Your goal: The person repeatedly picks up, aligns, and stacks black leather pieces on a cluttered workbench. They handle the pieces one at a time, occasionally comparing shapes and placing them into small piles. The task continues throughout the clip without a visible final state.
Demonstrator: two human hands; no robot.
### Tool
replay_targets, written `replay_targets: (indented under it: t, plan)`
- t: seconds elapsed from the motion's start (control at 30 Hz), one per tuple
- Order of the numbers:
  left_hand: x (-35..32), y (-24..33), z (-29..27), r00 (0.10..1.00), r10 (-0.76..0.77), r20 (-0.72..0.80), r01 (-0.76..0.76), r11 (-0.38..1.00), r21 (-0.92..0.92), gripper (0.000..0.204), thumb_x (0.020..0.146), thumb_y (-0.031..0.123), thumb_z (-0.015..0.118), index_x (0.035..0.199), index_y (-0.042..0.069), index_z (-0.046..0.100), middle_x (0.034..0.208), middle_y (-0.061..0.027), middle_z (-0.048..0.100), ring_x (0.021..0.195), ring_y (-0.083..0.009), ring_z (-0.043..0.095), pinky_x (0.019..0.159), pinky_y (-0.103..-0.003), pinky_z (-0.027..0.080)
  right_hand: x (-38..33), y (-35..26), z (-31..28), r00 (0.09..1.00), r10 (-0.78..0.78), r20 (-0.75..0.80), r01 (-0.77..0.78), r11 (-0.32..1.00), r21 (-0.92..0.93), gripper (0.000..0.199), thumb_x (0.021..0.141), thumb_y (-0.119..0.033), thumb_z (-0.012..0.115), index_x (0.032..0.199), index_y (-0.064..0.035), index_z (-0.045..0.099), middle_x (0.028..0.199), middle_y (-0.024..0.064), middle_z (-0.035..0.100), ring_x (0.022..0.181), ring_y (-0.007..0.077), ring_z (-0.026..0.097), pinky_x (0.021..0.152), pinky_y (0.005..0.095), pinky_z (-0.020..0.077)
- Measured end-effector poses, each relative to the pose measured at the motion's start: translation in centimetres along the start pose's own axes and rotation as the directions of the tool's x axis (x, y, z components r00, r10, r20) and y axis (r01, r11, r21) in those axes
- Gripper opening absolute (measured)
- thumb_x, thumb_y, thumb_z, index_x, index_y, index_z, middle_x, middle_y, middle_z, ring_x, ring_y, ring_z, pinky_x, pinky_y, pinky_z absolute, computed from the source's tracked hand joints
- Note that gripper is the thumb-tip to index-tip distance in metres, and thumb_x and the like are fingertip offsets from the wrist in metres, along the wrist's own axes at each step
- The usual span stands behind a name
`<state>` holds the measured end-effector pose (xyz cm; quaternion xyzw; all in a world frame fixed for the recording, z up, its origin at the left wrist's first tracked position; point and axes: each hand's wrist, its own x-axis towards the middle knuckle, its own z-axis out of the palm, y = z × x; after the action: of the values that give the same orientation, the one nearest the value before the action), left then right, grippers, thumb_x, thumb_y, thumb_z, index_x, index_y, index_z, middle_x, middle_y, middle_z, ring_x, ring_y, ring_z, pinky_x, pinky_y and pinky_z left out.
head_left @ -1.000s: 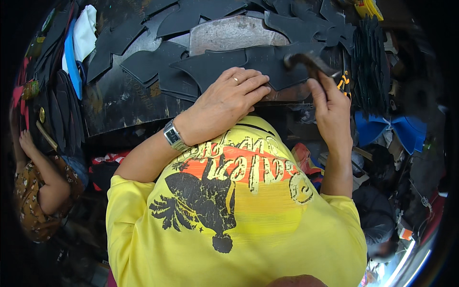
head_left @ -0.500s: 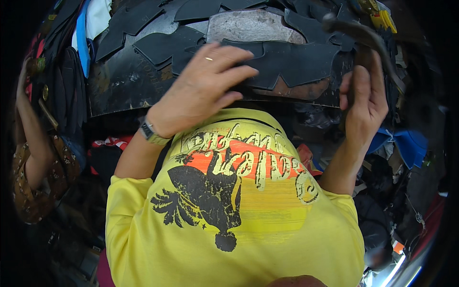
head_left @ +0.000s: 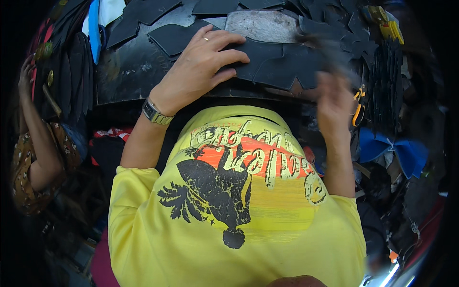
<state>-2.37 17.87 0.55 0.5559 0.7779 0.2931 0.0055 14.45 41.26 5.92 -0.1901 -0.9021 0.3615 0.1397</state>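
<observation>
My left hand (head_left: 201, 67), with a ring and a wristwatch, lies flat with fingers spread on a black cut piece (head_left: 287, 62) and presses it onto the dark work slab (head_left: 129, 71). My right hand (head_left: 332, 98) is blurred by motion at the slab's right edge. It grips a hammer (head_left: 330, 50), which shows only as a dark smear above the black piece. A worn grey patch (head_left: 263, 24) of the slab shows just beyond the piece. My yellow printed shirt fills the lower middle.
Several more black cutouts (head_left: 143, 12) are strewn over the slab's far side. Stacks of black pieces stand at the left (head_left: 67, 71) and right (head_left: 382, 81). Yellow-handled pliers (head_left: 357, 107) and blue pieces (head_left: 397, 148) lie at the right. Another person (head_left: 33, 143) sits at the left.
My right hand had lifted the hammer high and now swings it down toward the black piece, blurred. My left hand stays pressed on the piece.
</observation>
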Motion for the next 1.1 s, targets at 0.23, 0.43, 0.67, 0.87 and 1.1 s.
replay_targets:
  t: [0.23, 0.43, 0.67, 0.87, 1.1]
  plan:
    - [0.9, -0.3, 0.0, 0.999, 0.031, -0.041, -0.032, 0.999, -0.022, 0.032, 0.081, 0.003, 0.078, 0.111, 0.013, 0.072, 0.133, -0.0067, 0.064, 0.13, -0.029, 0.057, 0.116, -0.046, 0.043, -1.7, -2.1, -2.5, 0.994, 0.043, -0.096, -0.002, 0.92, 0.391, 0.04, 0.107, -0.022, 0.059, 0.139, 0.0029, 0.059, 0.08, 0.0005, 0.062, 0.062, 0.0036, 0.048, 0.055, 0.0198, 0.0383]
    - [1.5, -0.5, 0.7, 0.998, 0.016, -0.068, -0.021, 0.997, -0.079, 0.029, 0.079, 0.001, 0.078, 0.106, 0.008, 0.071, 0.132, -0.0076, 0.064, 0.127, -0.0303, 0.059, 0.105, -0.04, 0.051, -0.7, -1.5, 0.8, 0.989, 0.081, 0.122, -0.056, 0.978, -0.199, 0.033, 0.106, -0.021, 0.059, 0.137, -0.0105, 0.061, 0.076, 0.0165, 0.067, 0.063, 0.021, 0.064, 0.064, 0.0338, 0.0515]
    - [2.2, -0.5, 0.7, 0.999, 0.024, -0.045, -0.027, 0.997, -0.072, 0.028, 0.08, 0.0, 0.077, 0.106, 0.008, 0.071, 0.132, -0.0079, 0.064, 0.125, -0.0305, 0.06, 0.104, -0.039, 0.052, -2.9, -1.0, 0.3, 0.989, -0.13, 0.066, 0.119, 0.982, 0.149, 0.034, 0.102, -0.015, 0.063, 0.133, 0.0001, 0.062, 0.094, 0.0099, 0.068, 0.075, 0.0182, 0.064, 0.069, 0.034, 0.0518]
    - [2.3, -0.5, 0.7, 1.0, 0.001, -0.03, -0.004, 0.996, -0.091, 0.028, 0.08, 0.0, 0.077, 0.106, 0.007, 0.072, 0.132, -0.008, 0.065, 0.124, -0.0305, 0.061, 0.104, -0.04, 0.052, -2.9, -1.9, 0.4, 0.976, -0.128, 0.178, 0.114, 0.989, 0.09, 0.041, 0.099, -0.014, 0.066, 0.139, -0.0066, 0.059, 0.126, 0.022, 0.069, 0.099, 0.0366, 0.073, 0.083, 0.0398, 0.0572]
    - [2.5, -0.3, 0.3, 1.0, 0.01, -0.024, -0.011, 0.999, -0.037, 0.027, 0.081, 0.0, 0.076, 0.106, 0.007, 0.073, 0.132, -0.0081, 0.065, 0.127, -0.0311, 0.059, 0.107, -0.041, 0.049, -3.2, -0.3, 0.1, 0.939, 0.012, 0.343, -0.014, 1.0, 0.003, 0.038, 0.098, -0.014, 0.068, 0.135, -0.009, 0.064, 0.123, 0.0204, 0.071, 0.105, 0.0372, 0.072, 0.086, 0.0362, 0.0566]
